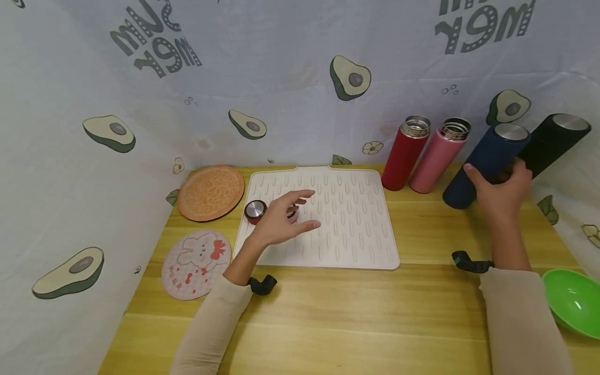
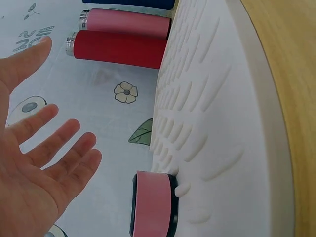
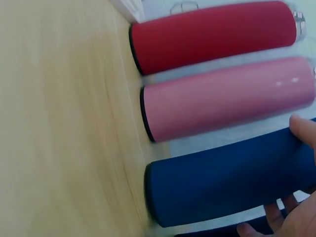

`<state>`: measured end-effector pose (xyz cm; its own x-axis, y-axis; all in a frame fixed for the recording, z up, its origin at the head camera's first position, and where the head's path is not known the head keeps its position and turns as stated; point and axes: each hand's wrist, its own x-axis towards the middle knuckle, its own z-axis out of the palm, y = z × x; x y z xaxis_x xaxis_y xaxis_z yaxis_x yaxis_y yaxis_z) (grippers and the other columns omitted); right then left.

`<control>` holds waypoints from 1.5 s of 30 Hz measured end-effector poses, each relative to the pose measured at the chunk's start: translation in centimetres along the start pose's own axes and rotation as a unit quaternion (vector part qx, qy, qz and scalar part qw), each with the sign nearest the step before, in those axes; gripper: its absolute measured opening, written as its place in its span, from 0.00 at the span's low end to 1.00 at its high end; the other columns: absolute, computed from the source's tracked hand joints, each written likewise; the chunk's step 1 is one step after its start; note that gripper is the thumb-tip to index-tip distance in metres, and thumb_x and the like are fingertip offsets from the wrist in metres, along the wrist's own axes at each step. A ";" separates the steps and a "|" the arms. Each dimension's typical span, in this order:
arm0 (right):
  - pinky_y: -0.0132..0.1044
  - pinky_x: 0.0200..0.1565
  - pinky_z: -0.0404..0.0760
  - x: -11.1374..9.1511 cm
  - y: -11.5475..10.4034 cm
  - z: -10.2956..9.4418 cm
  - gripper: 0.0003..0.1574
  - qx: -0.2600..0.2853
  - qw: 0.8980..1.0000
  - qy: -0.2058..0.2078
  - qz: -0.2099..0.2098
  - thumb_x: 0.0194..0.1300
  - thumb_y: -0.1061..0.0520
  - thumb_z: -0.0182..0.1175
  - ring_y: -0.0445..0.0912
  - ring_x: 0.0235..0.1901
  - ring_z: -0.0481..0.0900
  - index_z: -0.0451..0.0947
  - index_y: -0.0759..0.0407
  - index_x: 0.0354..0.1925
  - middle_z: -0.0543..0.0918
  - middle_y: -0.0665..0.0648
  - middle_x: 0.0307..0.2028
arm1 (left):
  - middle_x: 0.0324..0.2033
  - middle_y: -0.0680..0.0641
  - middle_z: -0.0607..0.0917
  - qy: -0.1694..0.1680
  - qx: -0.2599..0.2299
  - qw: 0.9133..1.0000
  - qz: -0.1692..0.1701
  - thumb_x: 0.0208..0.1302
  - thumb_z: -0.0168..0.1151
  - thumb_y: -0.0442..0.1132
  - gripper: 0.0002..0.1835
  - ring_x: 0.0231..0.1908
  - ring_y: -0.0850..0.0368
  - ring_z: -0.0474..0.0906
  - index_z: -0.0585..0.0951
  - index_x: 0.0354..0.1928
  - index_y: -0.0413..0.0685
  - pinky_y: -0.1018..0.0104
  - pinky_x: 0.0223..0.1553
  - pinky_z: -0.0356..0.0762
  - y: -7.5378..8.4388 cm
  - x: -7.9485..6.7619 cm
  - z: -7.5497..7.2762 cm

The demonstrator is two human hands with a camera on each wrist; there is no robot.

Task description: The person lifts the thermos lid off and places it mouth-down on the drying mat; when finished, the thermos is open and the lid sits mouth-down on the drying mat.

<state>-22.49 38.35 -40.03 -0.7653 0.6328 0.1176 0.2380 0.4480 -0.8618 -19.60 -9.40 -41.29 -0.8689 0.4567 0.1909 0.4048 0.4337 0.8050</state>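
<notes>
Lid [image 1: 294,216], pink, partly behind left hand [image 1: 280,219]

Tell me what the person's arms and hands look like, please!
The left sleeve and right sleeve are long and plain beige. A curved black gadget pokes out beside one, another black gadget beside the other. The left hand and right hand are bare.

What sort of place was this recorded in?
Likely a makeshift tabletop recording set: avocado-print cloth hangs behind a wooden table, where a red flask stands beside a white mat.
</notes>
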 end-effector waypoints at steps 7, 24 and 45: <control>0.35 0.73 0.69 -3.4 -1.8 0.2 0.46 0.077 0.996 -0.008 -0.052 0.61 0.42 0.74 0.39 0.67 0.70 0.65 0.35 0.72 0.72 0.43 0.70 | 0.68 0.56 0.77 -0.002 0.014 1.000 0.016 0.57 0.78 0.56 0.41 0.65 0.55 0.76 0.72 0.73 0.65 0.56 0.67 0.77 1.3 0.4 0.2; 0.37 0.64 0.80 -11.0 -6.3 3.8 0.42 0.121 0.958 -0.176 -0.191 0.64 0.54 0.72 0.36 0.55 0.78 0.68 0.41 0.72 0.79 0.52 0.63 | 0.68 0.58 0.76 0.013 0.005 0.998 0.065 0.55 0.79 0.56 0.45 0.65 0.57 0.76 0.69 0.74 0.66 0.59 0.67 0.77 3.6 1.1 0.0; 0.68 0.55 0.81 -14.6 -9.2 5.3 0.46 0.033 0.871 -0.376 -0.316 0.55 0.53 0.77 0.64 0.57 0.79 0.72 0.53 0.71 0.80 0.63 0.62 | 0.74 0.57 0.69 0.014 -0.042 0.989 0.143 0.55 0.81 0.47 0.51 0.70 0.62 0.68 0.63 0.78 0.66 0.58 0.65 0.79 7.3 3.1 0.3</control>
<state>-16.72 21.65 -36.49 -0.9120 -0.3294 0.2445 -0.3886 0.5031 -0.7719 -19.27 -4.56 -35.04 -0.7297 0.5297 0.4323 0.6113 0.2223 0.7595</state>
